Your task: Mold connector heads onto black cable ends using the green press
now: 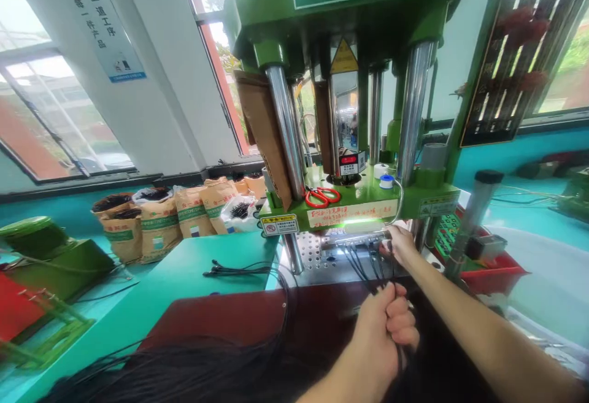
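Observation:
My left hand is closed around a bundle of black cables in front of the green press. Farther forward, my right hand reaches to the right end of a metal mold bar under the press plate; its fingertips are partly hidden, and what they hold is too small to make out. Several black cables run down from the bar toward my left hand. A large pile of black cables lies at the lower left.
Red-handled scissors and a blue-and-white tape roll rest on the press. A teal table stands left, paper sacks behind it. At right are a grey post and red bin.

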The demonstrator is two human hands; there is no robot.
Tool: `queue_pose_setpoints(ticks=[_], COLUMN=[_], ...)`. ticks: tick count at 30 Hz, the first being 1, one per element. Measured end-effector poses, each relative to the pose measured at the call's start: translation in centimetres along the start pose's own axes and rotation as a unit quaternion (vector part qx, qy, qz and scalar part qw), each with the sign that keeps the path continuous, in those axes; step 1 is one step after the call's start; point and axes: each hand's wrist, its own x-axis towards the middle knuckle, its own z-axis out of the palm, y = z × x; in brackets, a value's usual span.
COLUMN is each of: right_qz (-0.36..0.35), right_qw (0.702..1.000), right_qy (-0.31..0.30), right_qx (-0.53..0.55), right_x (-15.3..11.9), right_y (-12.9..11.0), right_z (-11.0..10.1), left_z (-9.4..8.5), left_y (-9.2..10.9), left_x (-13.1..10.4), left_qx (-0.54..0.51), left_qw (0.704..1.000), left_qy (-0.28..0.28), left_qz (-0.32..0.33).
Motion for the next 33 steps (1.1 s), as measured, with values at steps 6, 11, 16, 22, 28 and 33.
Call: queue_pose_setpoints(ticks=[6,11,16,22,28,33], right_qz=[0.005,0.011,0.006,0.031,-0.084,-0.176], right_qw=[1.000,0.997,0.992,0.974,0.878,0.809], right_qy=[-0.010,-0.033,-0.036,-0.139,-0.293,-0.301], right_qx=[-0.013,-0.073,-0.122,-0.173,-0.370,-0.474], right_x=[-3.8,-6.3,-6.0,-4.6,-2.7,-2.2], right_y=[-0.5,-0.2,0.5,1.0,0.8,1.2], right_z=[0.3,0.1,-1.1,-4.5,-7.7,-8.4], left_z=[-3.2,-6.7,-7.7,-3.5,-8.7,-13.0], left_y=[-2.0,-2.8,0.1,16.2,25.6,25.3], left_x=[-4.7,-8.2,-12.2,-15.7,-10.2,-7.0], left_qx=[0.032,0.156,0.199,0.116,0.190,0.275], left_qw=[0.999,0.985,0.962,0.816,0.638,0.660], left_qy=[-0.001,-0.065,-0.098,0.037,0.424,0.498], left_qz=[-0.038,-0.032,0.159,0.565,0.614,0.491])
